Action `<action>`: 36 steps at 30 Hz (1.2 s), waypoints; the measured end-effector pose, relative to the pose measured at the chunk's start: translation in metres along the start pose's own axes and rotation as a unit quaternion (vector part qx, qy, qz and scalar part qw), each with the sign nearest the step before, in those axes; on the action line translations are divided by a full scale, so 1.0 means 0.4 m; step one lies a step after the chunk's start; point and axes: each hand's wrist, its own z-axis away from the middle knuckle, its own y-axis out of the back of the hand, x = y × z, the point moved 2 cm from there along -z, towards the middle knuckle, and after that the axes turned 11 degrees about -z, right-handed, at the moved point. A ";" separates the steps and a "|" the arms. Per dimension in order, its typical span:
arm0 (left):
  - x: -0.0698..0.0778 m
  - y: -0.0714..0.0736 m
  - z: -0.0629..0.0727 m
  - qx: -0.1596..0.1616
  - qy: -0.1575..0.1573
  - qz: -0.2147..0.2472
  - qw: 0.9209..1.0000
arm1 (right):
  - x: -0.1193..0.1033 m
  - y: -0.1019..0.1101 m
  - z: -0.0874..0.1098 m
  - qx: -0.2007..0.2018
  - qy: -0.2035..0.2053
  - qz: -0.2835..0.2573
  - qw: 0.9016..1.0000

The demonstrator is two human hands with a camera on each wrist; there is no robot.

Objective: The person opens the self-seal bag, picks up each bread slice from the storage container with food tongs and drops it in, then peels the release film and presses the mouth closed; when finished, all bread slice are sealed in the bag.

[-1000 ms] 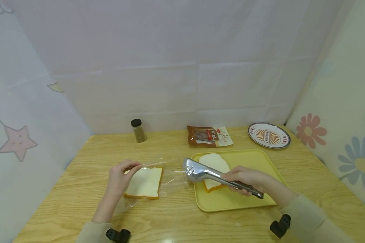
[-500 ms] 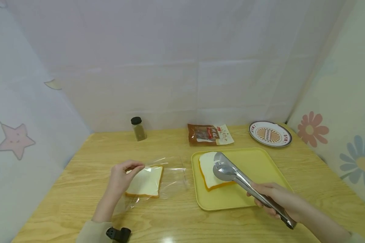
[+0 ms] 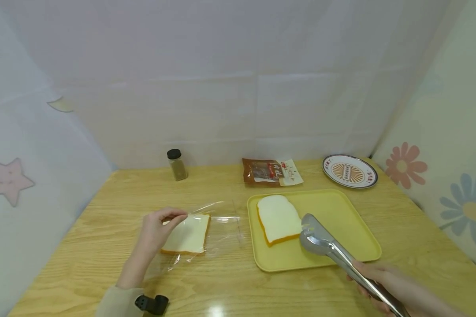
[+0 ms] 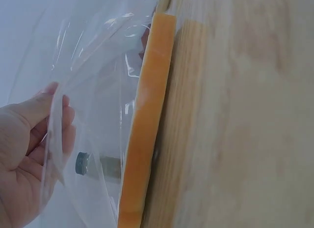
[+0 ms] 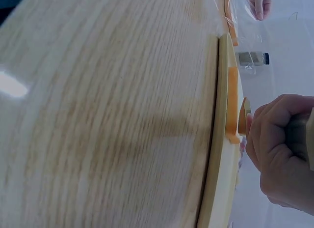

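Observation:
In the head view my left hand (image 3: 155,231) pinches the upper edge of a clear plastic bag (image 3: 224,229). Inside that bag a bread slice (image 3: 188,233) lies on the table. The left wrist view shows the film between thumb and fingers, beside the slice's orange crust (image 4: 147,120). My right hand (image 3: 384,281) grips metal tongs (image 3: 337,253) by their handles. The head of the tongs hangs over the yellow tray (image 3: 341,207), close to the lower right corner of another bread slice (image 3: 278,219) lying there. Nothing shows between the tongs' ends.
A black-capped spice jar (image 3: 177,165) stands at the back left of the table. A brown and white food packet (image 3: 271,172) lies behind the tray. Further right is a round patterned plate (image 3: 350,171). Cloth walls border the table at the back and sides.
My right hand has drawn the tongs right and toward me, off the slice on the tray. My left hand stays nearly in place, still pinching the bag.

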 end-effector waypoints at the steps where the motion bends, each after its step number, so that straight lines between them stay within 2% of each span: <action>1: 0.000 0.001 0.000 -0.001 0.001 -0.001 1.000 | 0.004 -0.002 -0.001 -0.010 0.004 -0.005 1.000; 5: 0.000 0.003 -0.001 -0.008 0.006 -0.006 1.000 | 0.023 -0.009 -0.001 -0.044 0.010 -0.025 0.999; 15: 0.007 0.006 -0.001 -0.033 0.023 -0.002 0.999 | 0.049 -0.024 -0.014 -0.070 -0.003 -0.070 0.995; 23: 0.011 0.006 -0.003 -0.030 0.019 -0.005 0.999 | 0.052 -0.039 -0.030 -0.067 0.017 -0.053 0.996; 30: 0.012 0.005 -0.001 -0.019 0.005 0.001 1.000 | 0.045 -0.054 -0.047 -0.094 0.013 -0.068 0.993; 36: 0.012 0.005 0.003 -0.017 0.005 0.004 1.000 | 0.040 -0.064 -0.063 -0.086 0.031 -0.039 0.995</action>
